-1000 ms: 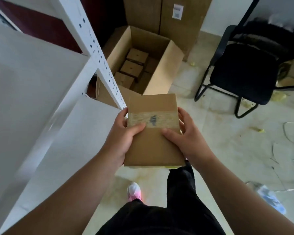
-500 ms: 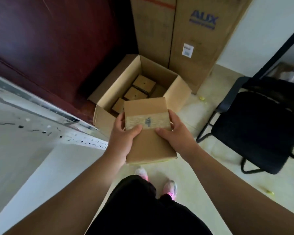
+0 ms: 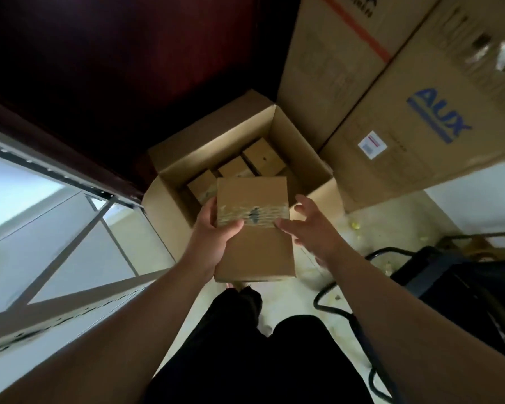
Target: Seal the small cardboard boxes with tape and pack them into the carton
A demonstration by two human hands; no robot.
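A small cardboard box (image 3: 254,252) with a strip of clear tape across its top hangs just in front of the open carton (image 3: 169,205) on the floor. My left hand (image 3: 213,231) grips its left edge, thumb on the tape. My right hand (image 3: 309,225) is off the box, fingers spread beside its right edge, thumb tip near the tape. Inside the carton lie three small sealed boxes (image 3: 263,158) in a row along its left wall, partly hidden by the held box.
Two tall cardboard cartons (image 3: 420,118), one printed AUX, stand behind right of the open carton. A dark red door (image 3: 114,68) is at the back left. White metal shelving (image 3: 56,228) runs along the left. A black chair (image 3: 464,287) stands at right.
I have stepped closer to the carton and the view has tilted down over it. My right hand has let go of the box; the left hand still holds it.
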